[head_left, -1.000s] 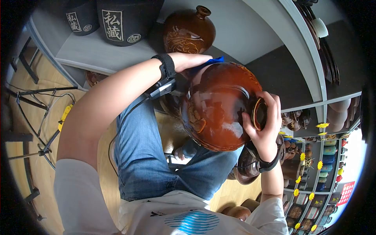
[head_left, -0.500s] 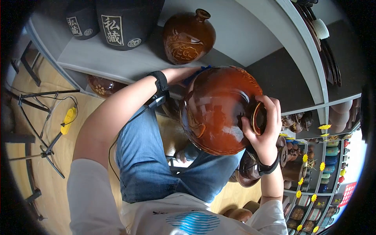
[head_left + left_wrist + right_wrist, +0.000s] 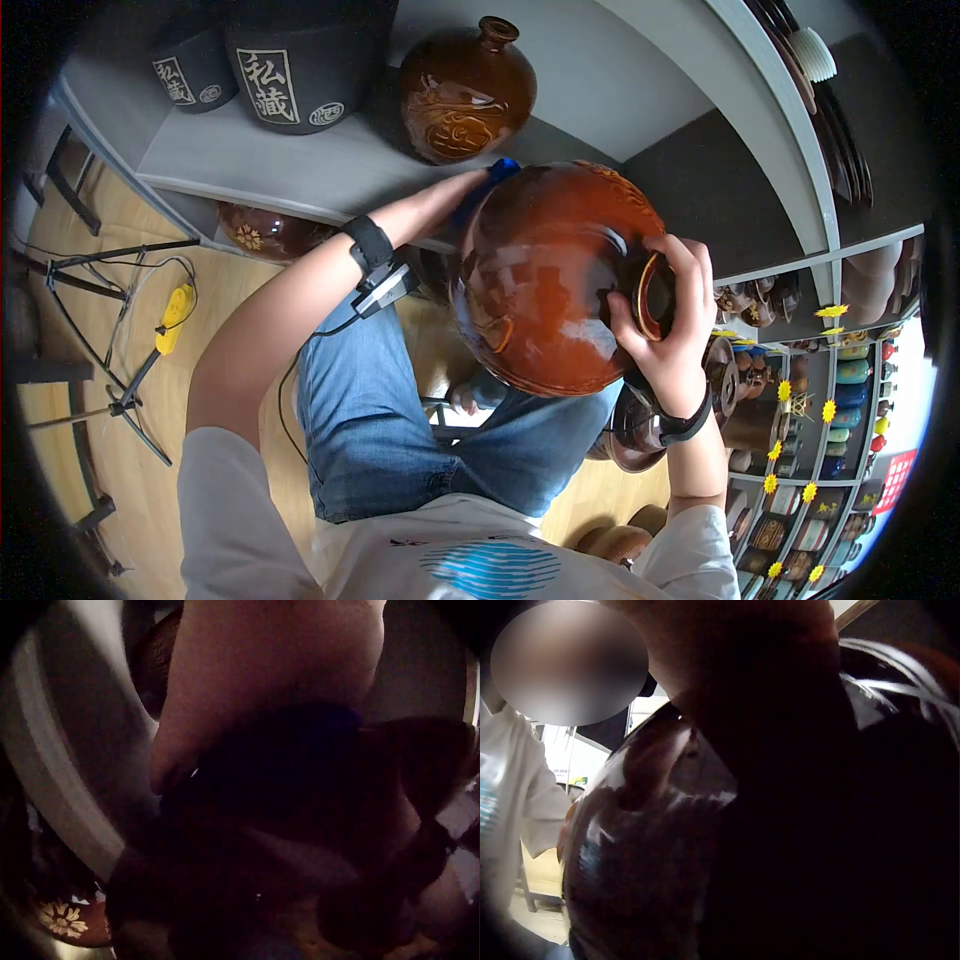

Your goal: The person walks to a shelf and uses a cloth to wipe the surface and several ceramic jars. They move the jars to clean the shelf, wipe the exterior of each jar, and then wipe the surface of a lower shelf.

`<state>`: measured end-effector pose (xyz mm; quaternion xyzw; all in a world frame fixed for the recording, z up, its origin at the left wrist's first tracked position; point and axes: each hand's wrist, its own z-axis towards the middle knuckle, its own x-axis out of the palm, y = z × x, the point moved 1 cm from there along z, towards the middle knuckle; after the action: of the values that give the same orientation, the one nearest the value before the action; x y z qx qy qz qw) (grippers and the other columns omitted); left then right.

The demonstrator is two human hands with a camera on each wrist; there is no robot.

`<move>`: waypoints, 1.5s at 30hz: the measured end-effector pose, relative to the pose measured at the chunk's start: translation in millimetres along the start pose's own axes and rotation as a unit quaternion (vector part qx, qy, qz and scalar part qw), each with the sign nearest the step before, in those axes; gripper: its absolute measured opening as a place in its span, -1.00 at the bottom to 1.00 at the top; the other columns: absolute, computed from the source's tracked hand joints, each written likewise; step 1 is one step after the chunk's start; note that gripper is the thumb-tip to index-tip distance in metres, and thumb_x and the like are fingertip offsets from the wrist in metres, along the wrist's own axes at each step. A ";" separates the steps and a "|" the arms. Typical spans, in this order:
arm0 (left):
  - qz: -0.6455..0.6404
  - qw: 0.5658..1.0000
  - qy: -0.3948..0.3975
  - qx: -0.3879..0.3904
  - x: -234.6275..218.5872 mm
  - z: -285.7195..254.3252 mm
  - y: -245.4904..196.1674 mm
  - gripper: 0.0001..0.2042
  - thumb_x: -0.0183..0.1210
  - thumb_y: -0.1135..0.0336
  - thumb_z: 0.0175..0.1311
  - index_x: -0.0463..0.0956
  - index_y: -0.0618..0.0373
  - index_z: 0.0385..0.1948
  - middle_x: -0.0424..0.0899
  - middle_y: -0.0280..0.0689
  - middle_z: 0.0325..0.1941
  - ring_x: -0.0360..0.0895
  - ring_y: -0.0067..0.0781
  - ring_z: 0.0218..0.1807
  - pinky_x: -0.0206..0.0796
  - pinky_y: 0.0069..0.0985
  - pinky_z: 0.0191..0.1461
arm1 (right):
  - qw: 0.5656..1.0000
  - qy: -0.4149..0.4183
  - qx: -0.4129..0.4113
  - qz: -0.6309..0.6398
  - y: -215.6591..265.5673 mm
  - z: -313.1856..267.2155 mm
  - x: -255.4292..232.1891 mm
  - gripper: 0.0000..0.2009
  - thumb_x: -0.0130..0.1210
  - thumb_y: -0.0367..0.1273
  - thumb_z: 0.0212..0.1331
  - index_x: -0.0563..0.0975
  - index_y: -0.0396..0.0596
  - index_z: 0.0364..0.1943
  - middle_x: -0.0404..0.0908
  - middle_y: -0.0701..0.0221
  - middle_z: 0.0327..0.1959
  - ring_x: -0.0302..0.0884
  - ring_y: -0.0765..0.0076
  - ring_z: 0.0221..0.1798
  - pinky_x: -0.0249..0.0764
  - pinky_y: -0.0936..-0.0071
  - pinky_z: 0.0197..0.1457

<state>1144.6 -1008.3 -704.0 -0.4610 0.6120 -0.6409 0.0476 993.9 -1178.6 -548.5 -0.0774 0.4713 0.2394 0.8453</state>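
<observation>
A large glossy reddish-brown jar (image 3: 545,285) lies tilted above the lap, its mouth turned toward the right. My right hand (image 3: 680,335) grips it at the neck, thumb on the near side and fingers curled over the rim. On the jar's far left side is my left hand (image 3: 450,200), with a blue cloth (image 3: 506,168) against the jar. Its fingers are hidden behind the cloth and the jar. The left wrist view is dark, showing the hand (image 3: 270,660) over the cloth (image 3: 300,742). In the right wrist view, the jar's shiny wall (image 3: 645,855) fills much of the frame.
A brown jar with a raised design (image 3: 468,95) and black jars with white lettering (image 3: 290,75) stand on the grey shelf (image 3: 215,160). Below is a flower-marked brown jar (image 3: 265,232). A black stand (image 3: 110,380) is at left; stocked shelves (image 3: 800,450) line the right.
My left hand and the blue cloth have slid down and leftward along the jar's far side, the left forearm lowering with them. The right hand keeps its grip on the neck.
</observation>
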 end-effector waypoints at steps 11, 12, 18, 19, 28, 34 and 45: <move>0.245 0.934 -0.027 0.258 29.9 -31.0 -36.3 -0.55 -0.13 0.27 0.32 0.15 0.25 0.21 0.30 -0.21 0.22 0.18 -0.41 0.27 -0.11 -0.46 0.35 | 1.000 0.000 0.000 0.001 0.2 0.9 -0.1 -0.45 0.34 -0.35 -0.29 0.39 -0.11 -0.10 0.42 0.27 -0.28 0.49 0.19 -0.34 0.48 0.40 -0.33; 0.353 0.882 -0.007 0.312 33.0 -33.8 -42.2 -0.56 -0.10 0.28 0.29 0.19 0.20 0.19 0.31 -0.14 0.20 0.19 -0.32 0.27 -0.08 -0.41 0.34 | 1.000 0.002 0.002 0.003 0.0 1.2 0.0 -0.46 0.34 -0.35 -0.29 0.39 -0.11 -0.10 0.42 0.27 -0.28 0.50 0.19 -0.34 0.48 0.39 -0.33; 0.633 0.622 -0.033 0.459 90.9 -61.4 -59.0 -0.57 0.07 0.25 0.10 0.36 0.08 0.06 0.27 0.08 0.18 0.15 0.17 0.25 0.06 -0.12 0.27 | 1.000 0.011 0.009 0.003 -1.1 5.0 -0.5 -0.47 0.33 -0.34 -0.24 0.39 -0.13 -0.09 0.41 0.24 -0.28 0.51 0.16 -0.34 0.47 0.37 -0.34; 0.648 0.608 -0.033 0.458 97.7 -64.4 -57.9 -0.57 0.08 0.26 0.09 0.37 0.11 0.05 0.26 0.07 0.18 0.13 0.19 0.26 0.07 -0.10 0.26 | 1.000 0.010 0.008 0.002 -1.5 5.2 -0.9 -0.47 0.33 -0.34 -0.24 0.39 -0.13 -0.09 0.41 0.24 -0.28 0.51 0.16 -0.34 0.47 0.37 -0.34; 0.609 0.635 -0.091 0.467 100.3 -68.7 -48.4 -0.60 0.07 0.27 0.08 0.39 0.08 0.02 0.28 0.04 0.15 0.15 0.17 0.24 0.11 -0.12 0.24 | 1.000 0.017 0.005 0.021 -2.6 8.3 0.0 -0.46 0.32 -0.37 -0.23 0.37 -0.16 -0.06 0.43 0.19 -0.24 0.50 0.11 -0.28 0.46 0.34 -0.24; 0.499 0.734 -0.129 0.442 74.6 -67.6 -42.3 -0.64 0.00 0.33 0.15 0.38 0.00 0.04 0.31 0.02 0.15 0.24 0.08 0.21 0.11 -0.20 0.24 | 1.000 0.021 0.015 0.012 -6.0 14.0 -0.3 -0.47 0.29 -0.40 -0.22 0.37 -0.17 -0.06 0.43 0.20 -0.25 0.51 0.10 -0.28 0.46 0.36 -0.23; 0.293 0.854 -0.151 0.402 37.8 -52.3 -8.5 -0.65 -0.14 0.39 0.29 0.28 0.30 0.09 0.43 -0.19 0.08 0.34 -0.42 0.12 0.10 -0.52 0.21 | 1.000 0.028 0.003 0.006 -8.9 15.7 0.2 -0.48 0.28 -0.41 -0.23 0.37 -0.15 -0.07 0.43 0.21 -0.25 0.49 0.10 -0.26 0.45 0.36 -0.21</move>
<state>1093.3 -991.1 -667.8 -0.2920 0.3926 -0.7100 0.5065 1010.2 -1180.7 -541.0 -0.0785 0.4957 0.2411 0.8306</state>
